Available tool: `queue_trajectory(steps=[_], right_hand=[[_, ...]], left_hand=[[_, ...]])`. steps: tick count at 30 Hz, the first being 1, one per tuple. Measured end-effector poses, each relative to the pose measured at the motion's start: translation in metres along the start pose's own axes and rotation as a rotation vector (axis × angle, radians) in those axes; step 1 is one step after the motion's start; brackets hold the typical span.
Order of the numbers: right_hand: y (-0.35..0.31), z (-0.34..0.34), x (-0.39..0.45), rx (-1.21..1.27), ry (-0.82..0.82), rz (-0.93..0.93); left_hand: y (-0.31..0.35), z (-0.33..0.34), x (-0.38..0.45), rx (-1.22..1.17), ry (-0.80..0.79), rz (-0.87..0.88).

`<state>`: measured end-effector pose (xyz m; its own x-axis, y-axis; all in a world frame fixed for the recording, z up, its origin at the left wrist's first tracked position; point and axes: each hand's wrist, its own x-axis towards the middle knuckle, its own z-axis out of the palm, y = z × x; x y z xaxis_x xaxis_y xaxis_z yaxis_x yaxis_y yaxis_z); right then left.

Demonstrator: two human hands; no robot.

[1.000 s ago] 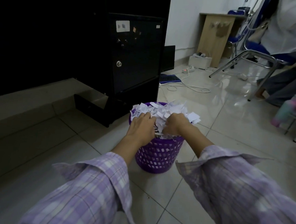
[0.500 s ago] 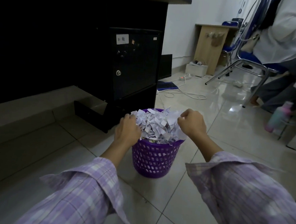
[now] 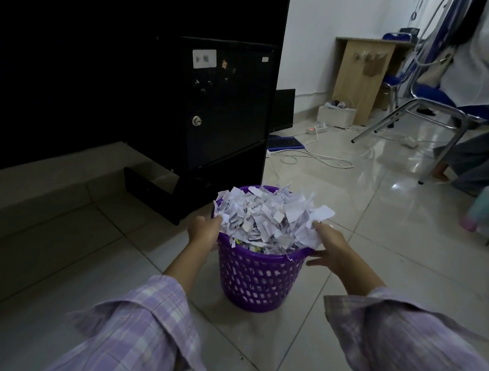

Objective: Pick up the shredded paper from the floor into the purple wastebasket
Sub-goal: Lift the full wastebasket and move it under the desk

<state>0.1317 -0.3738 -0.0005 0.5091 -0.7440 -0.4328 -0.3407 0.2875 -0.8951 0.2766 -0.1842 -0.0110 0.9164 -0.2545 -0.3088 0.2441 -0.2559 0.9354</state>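
In the lower middle of the frame stands the purple wastebasket (image 3: 255, 276) on the tiled floor (image 3: 406, 254), and the shredded paper (image 3: 267, 218) is heaped in it above the rim. The left hand (image 3: 204, 231) is at the left side of the rim with its fingers curled against the paper edge; if it pinches any piece I cannot tell. The right hand (image 3: 330, 246) is at the right side, fingers loosely spread, holding nothing. No scraps show on the visible tiles, so I judge the task almost finished; perhaps only pressing the heap down remains.
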Motion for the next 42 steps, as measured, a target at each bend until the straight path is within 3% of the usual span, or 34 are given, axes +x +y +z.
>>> queue_trajectory(steps=[7, 21, 31, 42], right_hand=[[0.001, 0.004, 0.006, -0.006, -0.015, -0.008], [0.016, 0.032, -0.056, -0.028, -0.113, -0.042], [0.055, 0.115, -0.134, -0.041, -0.277, -0.037], [0.099, 0.240, -0.226, -0.137, -0.583, -0.016]], left_hand=[[-0.002, 0.001, 0.006, -0.229, -0.027, -0.116], [-0.023, -0.076, -0.037, -0.324, -0.023, -0.165], [-0.048, -0.200, -0.117, -0.368, 0.149, -0.155], [-0.099, -0.341, -0.206, -0.486, 0.494, -0.167]])
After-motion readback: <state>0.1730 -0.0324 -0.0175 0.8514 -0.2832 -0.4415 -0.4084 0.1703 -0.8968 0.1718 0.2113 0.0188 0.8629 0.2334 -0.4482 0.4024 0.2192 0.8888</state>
